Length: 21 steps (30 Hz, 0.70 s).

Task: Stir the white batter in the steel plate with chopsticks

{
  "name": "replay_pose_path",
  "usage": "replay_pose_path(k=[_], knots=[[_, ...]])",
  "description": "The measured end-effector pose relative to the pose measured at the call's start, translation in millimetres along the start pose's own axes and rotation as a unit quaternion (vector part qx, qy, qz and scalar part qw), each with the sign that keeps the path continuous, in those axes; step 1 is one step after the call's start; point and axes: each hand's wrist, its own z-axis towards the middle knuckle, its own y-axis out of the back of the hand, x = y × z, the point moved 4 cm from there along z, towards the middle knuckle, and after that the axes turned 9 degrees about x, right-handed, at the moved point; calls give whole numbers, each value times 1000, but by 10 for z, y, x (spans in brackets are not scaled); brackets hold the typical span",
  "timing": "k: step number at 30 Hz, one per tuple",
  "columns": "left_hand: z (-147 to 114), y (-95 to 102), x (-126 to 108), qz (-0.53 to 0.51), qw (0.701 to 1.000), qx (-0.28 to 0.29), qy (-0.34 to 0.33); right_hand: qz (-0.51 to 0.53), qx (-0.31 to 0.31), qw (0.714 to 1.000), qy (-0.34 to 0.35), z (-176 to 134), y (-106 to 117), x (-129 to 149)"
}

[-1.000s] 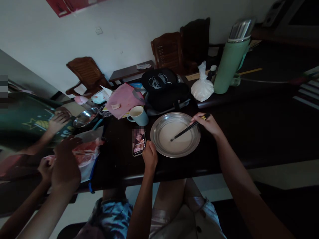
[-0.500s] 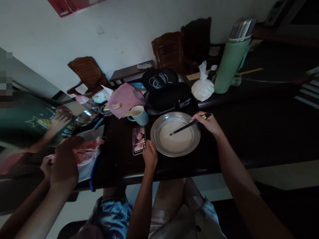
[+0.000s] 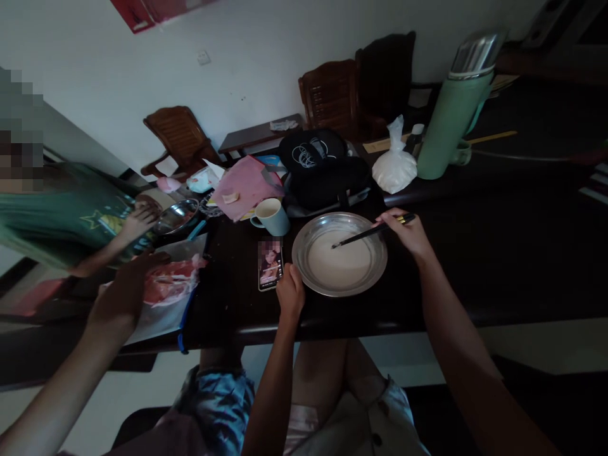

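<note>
Head camera, at a dark worktop (image 3: 489,272): my right fingers (image 3: 390,219) are closed around a pair of black chopsticks (image 3: 361,236) with gold bands, held at a slant over a wide steel bowl (image 3: 339,292). Their tips meet the pale liquid (image 3: 339,266) in the bowl, though how deep they sit I cannot tell. My left fingers (image 3: 291,277) curl at the bowl's left rim; whether they grip it I cannot tell. Just beside them, a lit smartphone (image 3: 270,269) lies face up on the worktop. Behind it stands a light blue mug (image 3: 278,218), handle turned left, near a black bag (image 3: 327,180) with white line markings. Beyond my bowl to the right sit a knotted plastic bag of white powder (image 3: 394,172) and a tall green flask (image 3: 441,126) with a steel cap. At left, a co-worker's arm (image 3: 107,323) reaches over what looks like raw meat (image 3: 175,278) on a pale sheet (image 3: 164,320), while another person in a green shirt (image 3: 71,215) has a hand near a smaller metal bowl (image 3: 190,209).
</note>
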Motion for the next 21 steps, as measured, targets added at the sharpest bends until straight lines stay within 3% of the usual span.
replay_pose_path(k=[3,9,16,21], knots=[[-5,2,-8,-5,1000,-1,-6,1,-22,1000,4,-8,59,-8],[-10,7,-17,3,1000,-2,-6,-5,81,996,20,-15,-99,23],[-22,-10,-8,24,1000,-3,-9,4,-10,1000,29,6,37,-12],[-25,-30,1,30,999,0,-10,3,62,998,30,-6,-82,-1]])
